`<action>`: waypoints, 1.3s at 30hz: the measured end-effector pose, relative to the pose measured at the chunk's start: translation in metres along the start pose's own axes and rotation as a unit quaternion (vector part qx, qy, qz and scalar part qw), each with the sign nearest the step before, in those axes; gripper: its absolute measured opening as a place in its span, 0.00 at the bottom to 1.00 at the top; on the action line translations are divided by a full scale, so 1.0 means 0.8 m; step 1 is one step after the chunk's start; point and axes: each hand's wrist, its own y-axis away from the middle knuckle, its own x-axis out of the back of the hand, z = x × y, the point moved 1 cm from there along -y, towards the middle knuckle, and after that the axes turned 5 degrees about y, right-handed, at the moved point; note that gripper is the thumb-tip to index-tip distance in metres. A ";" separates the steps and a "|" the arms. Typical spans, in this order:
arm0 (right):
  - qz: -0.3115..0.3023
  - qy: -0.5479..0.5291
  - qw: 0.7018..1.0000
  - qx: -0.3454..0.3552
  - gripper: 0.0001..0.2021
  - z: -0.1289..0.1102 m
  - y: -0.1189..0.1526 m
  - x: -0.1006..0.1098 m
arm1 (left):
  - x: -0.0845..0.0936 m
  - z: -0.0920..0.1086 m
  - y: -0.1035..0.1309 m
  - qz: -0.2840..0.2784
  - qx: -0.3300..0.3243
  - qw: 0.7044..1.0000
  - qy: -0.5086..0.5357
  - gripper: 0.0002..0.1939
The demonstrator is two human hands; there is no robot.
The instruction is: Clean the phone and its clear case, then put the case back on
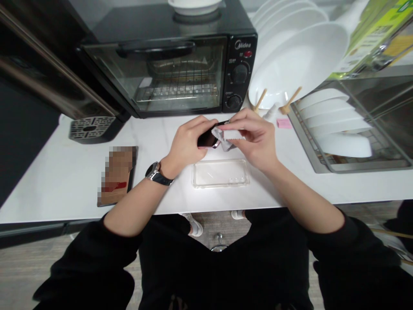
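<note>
A dark-screened phone with a pinkish edge is gripped in my left hand, fingers over its far side and thumb along the near side. My right hand pinches a small light-grey cloth with zigzag edges against the phone's right end. Part of the phone is covered by the cloth and fingers. Just below both hands, a clear phone case lies flat on the white counter. A black-strapped watch is on my left wrist.
Behind my hands stands a black toaster oven. To its right are large white plates and a sunken rack with white bowls. A pixelated flat device lies left, near a drip tray. A pink note is at right.
</note>
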 end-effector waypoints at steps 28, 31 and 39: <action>0.038 0.022 0.999 0.011 0.11 0.003 -0.004 0.004 | 0.001 -0.001 0.001 0.020 -0.049 0.998 0.032 0.18; 0.036 0.027 0.999 -0.004 0.11 0.004 -0.004 0.005 | 0.002 0.001 0.000 0.019 -0.045 0.998 0.031 0.17; 0.002 0.034 0.999 0.023 0.09 -0.006 0.000 -0.001 | 0.001 -0.002 0.000 0.001 -0.007 1.000 0.008 0.19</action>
